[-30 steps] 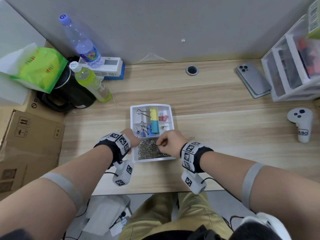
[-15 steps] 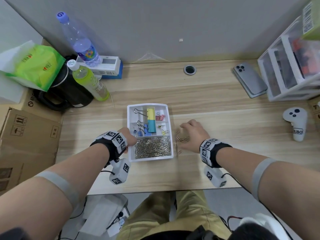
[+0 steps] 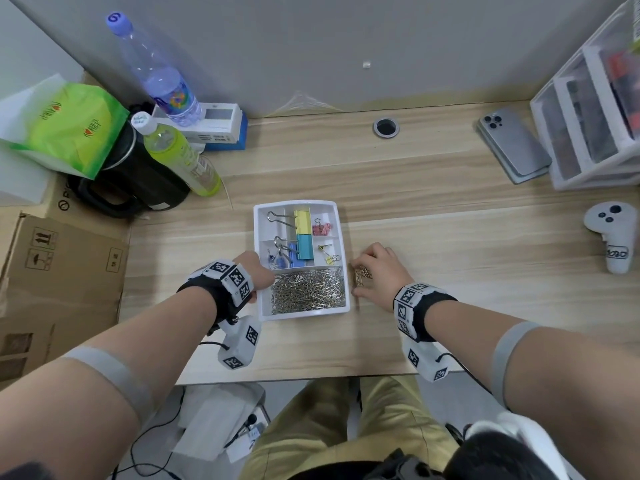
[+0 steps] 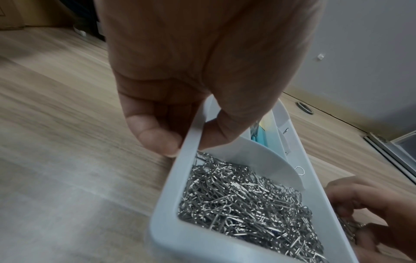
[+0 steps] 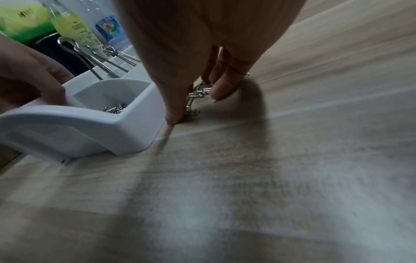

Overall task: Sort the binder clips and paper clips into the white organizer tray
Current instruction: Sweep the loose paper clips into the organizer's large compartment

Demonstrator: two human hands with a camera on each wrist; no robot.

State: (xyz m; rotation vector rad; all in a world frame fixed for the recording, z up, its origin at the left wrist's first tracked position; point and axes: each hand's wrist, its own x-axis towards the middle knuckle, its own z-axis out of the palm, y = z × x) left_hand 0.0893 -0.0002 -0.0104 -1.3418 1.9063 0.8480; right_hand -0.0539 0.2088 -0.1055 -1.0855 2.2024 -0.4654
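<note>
White organizer tray (image 3: 300,311), smooth moulded plastic with rounded corners, near the front edge of the pale wood-grain table (image 3: 450,244), about midway along it. Nearest compartment, widest of all: filled with a tangled heap of silver wire paper clips (image 3: 308,289). Behind it, smaller compartments: large yellow binder clip (image 3: 302,221) and teal binder clip (image 3: 304,247) end to end down the middle, chrome wire handles pointing left; blue binder clips (image 3: 284,259) in the left middle cell; small pink binder clips (image 3: 321,229) in the far right cell; small yellow binder clips (image 3: 329,255) in the cell nearer than that.

Left hand (image 3: 258,271) at the tray's left wall, pinching the rim, thumb inside against a curved divider, a fingertip (image 4: 157,140) outside on the wall.

Right hand (image 3: 375,271) on the table just beside the tray's right wall, fingers curled down and closed round a small bunch of loose paper clips (image 3: 361,276), thin bent wire, shiny, resting on the wood. Thumb tip (image 5: 174,117) touching the table right at the tray's corner.

Along the left edge: black kettle (image 3: 135,181), green drink bottle (image 3: 180,157), clear water bottle (image 3: 156,71), green packet (image 3: 69,123). Toward the far right corner: grey phone (image 3: 512,143) lying flat, translucent drawer unit (image 3: 588,116). At the right edge: white controller (image 3: 611,233).
</note>
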